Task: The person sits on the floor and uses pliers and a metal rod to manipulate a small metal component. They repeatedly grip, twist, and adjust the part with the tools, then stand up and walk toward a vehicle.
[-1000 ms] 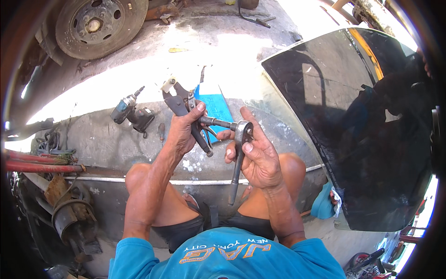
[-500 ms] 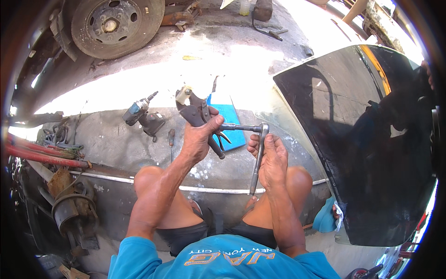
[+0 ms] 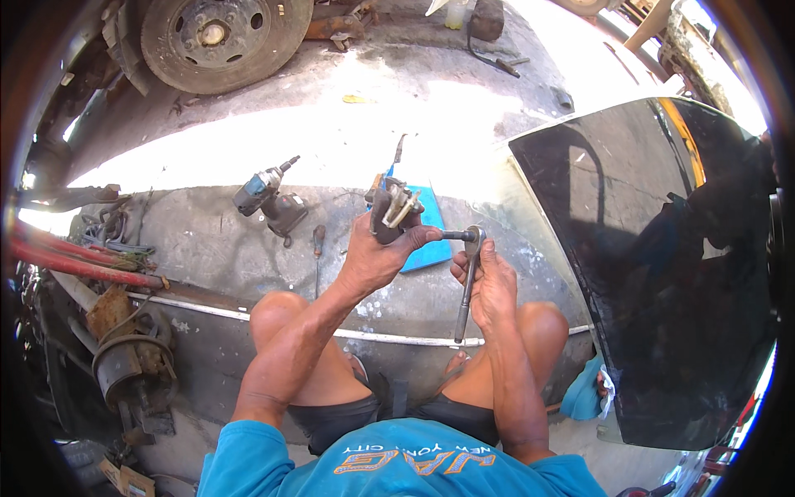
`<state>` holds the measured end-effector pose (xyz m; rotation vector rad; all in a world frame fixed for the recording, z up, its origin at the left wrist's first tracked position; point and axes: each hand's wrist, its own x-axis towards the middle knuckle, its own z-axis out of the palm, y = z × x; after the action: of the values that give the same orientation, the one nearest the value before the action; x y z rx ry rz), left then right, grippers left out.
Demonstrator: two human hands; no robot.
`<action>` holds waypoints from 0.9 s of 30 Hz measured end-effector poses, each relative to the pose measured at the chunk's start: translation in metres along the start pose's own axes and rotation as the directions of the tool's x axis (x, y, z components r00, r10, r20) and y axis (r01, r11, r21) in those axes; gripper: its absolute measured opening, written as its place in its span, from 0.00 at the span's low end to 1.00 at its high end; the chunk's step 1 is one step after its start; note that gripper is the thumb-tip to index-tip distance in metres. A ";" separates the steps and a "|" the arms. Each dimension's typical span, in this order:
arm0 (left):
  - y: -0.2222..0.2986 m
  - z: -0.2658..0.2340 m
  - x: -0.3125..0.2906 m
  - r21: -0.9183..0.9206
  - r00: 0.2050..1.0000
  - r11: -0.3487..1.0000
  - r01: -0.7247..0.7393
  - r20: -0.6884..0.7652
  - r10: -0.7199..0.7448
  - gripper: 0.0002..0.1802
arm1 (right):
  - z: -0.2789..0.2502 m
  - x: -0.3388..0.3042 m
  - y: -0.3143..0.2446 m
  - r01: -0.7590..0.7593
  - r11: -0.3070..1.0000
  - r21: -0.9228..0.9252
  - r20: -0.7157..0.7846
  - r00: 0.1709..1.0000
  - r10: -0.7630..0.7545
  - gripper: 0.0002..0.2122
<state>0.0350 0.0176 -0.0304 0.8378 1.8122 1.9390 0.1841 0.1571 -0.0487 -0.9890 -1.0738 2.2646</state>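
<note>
My left hand (image 3: 374, 258) grips a dark metal car part (image 3: 389, 209) with a pale clip on top, held upright above my knees. My right hand (image 3: 489, 282) is closed around the handle of a long ratchet wrench (image 3: 466, 291). The wrench head (image 3: 474, 238) sits on a short shaft that runs sideways into the part. The handle points down toward my right knee. A blue pad (image 3: 426, 248) lies on the ground just behind both hands.
A cordless impact driver (image 3: 267, 199) and a screwdriver (image 3: 317, 247) lie on the concrete to the left. A wheel (image 3: 217, 37) stands at the top left. A large dark glass panel (image 3: 662, 265) fills the right side. Red hoses (image 3: 74, 265) and a rusty hub (image 3: 128, 364) are at the left.
The metal part in my left hand has turned more upright. The wrench handle has swung from near vertical at my palm to lower, and my right hand has slid along it.
</note>
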 end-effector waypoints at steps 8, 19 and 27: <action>0.026 -0.013 0.004 0.232 0.975 0.950 -0.208 0.129 0.182 0.20 | -0.014 0.011 0.011 -0.119 0.985 0.127 0.205 0.974 0.091 0.16; 0.022 -0.032 0.007 0.273 0.975 0.943 -0.191 0.163 0.150 0.20 | 0.007 0.006 0.008 -0.100 0.981 0.165 0.161 0.984 0.074 0.21; 0.017 -0.039 0.010 0.035 0.952 0.979 0.203 0.229 -0.205 0.20 | 0.015 -0.012 -0.017 -0.271 0.953 0.132 0.426 0.884 0.192 0.24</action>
<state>0.0043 -0.0082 -0.0122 0.8072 1.6995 1.6317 0.1818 0.1521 -0.0235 -0.6030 -0.9086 2.7999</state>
